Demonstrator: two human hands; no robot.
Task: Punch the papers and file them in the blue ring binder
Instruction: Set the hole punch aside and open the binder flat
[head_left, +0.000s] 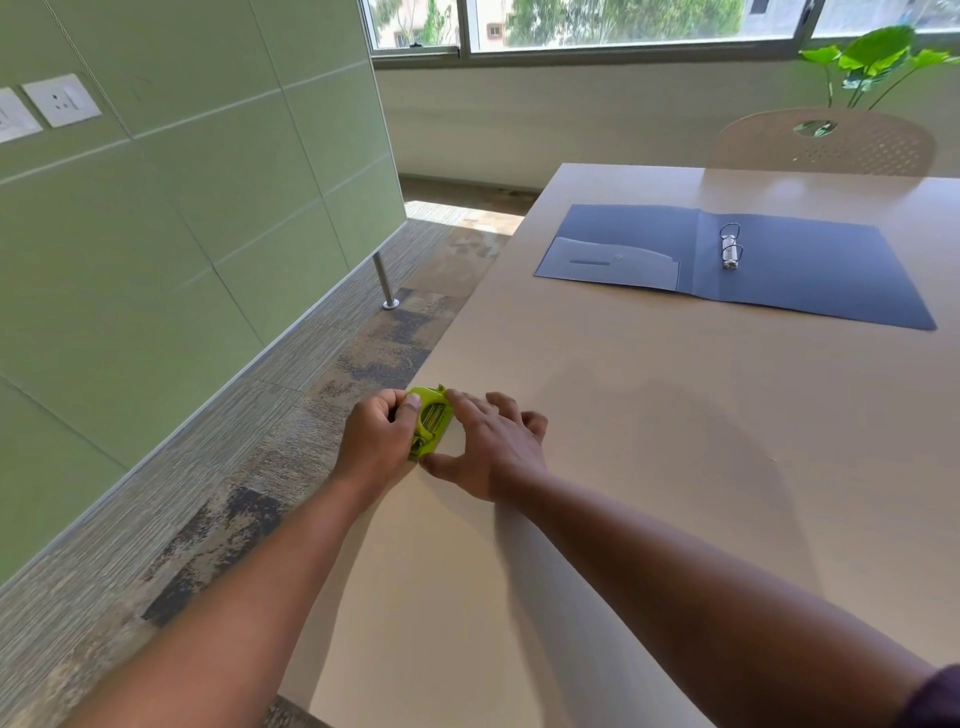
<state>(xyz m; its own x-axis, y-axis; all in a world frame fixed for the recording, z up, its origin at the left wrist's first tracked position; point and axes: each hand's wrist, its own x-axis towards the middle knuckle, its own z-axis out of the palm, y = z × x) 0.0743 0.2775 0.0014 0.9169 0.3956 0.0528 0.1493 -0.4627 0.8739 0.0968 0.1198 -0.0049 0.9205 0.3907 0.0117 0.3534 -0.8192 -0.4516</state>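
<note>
A lime-green hole punch (430, 422) sits at the table's left edge. My left hand (375, 439) grips it from the left, fingers curled round its side and thumb on top. From the right, my right hand (491, 451) lies flat on the table with fingers spread, its index finger and thumb touching the punch's ends. A pale patch shows at the punch's mouth under my right hand; I cannot tell whether it is paper. The blue ring binder (810, 270) lies open and flat at the far right of the table, its metal rings (730, 246) upright and its left cover bearing a pocket.
The beige table (649, 441) ends just left of the punch, with patterned carpet (291, 415) below. A green partition (182, 234) on a metal leg stands to the left. A perforated beige chair (826, 143) and a leafy plant (872, 62) stand beyond the table's far edge.
</note>
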